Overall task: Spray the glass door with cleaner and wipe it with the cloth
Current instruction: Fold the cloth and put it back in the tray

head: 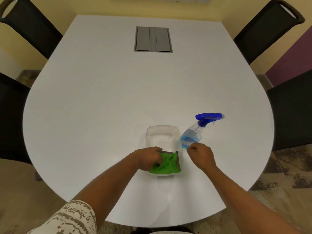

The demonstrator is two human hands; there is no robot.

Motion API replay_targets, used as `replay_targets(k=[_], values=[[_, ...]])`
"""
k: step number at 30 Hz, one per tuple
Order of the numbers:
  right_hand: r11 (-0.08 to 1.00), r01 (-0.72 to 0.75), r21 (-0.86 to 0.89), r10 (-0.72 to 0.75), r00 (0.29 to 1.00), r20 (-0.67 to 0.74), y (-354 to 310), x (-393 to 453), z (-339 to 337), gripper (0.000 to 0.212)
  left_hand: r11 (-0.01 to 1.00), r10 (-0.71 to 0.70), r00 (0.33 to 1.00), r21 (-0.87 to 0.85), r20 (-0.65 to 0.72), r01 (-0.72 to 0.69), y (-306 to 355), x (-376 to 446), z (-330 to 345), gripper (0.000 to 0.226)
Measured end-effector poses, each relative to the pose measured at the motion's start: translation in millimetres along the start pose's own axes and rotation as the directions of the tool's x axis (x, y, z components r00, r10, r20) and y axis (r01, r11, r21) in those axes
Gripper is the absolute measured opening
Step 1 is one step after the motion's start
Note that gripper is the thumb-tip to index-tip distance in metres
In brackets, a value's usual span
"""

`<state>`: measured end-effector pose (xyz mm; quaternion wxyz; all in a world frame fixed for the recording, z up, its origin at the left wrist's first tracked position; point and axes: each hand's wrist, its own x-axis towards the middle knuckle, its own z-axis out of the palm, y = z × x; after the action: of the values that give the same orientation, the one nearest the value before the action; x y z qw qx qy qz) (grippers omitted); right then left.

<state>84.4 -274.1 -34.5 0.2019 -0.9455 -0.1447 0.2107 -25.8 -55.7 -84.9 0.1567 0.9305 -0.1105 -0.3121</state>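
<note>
A green cloth [166, 165] lies in the near end of a clear plastic tray [162, 130] on the white table. My left hand [148, 157] grips the cloth's left side. A clear spray bottle [194, 132] with blue cleaner and a blue trigger head stands just right of the tray. My right hand [201, 155] is loosely curled right in front of the bottle's base, holding nothing; I cannot tell whether it touches the bottle. No glass door is in view.
The white table [118, 98] has a grey cable hatch [153, 39] at its far middle. Black chairs stand at the far left [28, 29], far right [270, 29] and both sides. Patterned carpet lies below.
</note>
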Motion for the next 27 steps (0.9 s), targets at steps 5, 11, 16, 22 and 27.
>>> replay_targets(k=[5,11,16,22,27], values=[[0.985,-0.094,0.145,0.109,0.989,-0.098,23,10,-17,0.029,0.98,-0.112,0.923,-0.196,-0.368,0.041,23,-3,-14,0.035],[0.952,0.081,0.296,-0.046,0.991,-0.125,23,21,-30,0.068,0.853,-0.374,0.715,-0.521,-0.591,0.015,49,20,-42,0.046],[0.908,0.217,0.358,-0.189,0.975,-0.114,10,25,-38,0.068,0.77,-0.451,0.724,-0.638,-0.522,0.02,69,45,-65,0.069],[0.879,0.253,0.404,-0.219,0.967,-0.129,4,30,-42,0.043,0.728,-0.446,0.731,-0.684,-0.517,-0.04,91,64,-74,0.062],[0.885,0.34,0.318,-0.275,0.933,-0.233,-11,29,-59,0.043,0.741,-0.442,0.629,-0.656,-0.639,-0.146,91,52,-88,0.057]])
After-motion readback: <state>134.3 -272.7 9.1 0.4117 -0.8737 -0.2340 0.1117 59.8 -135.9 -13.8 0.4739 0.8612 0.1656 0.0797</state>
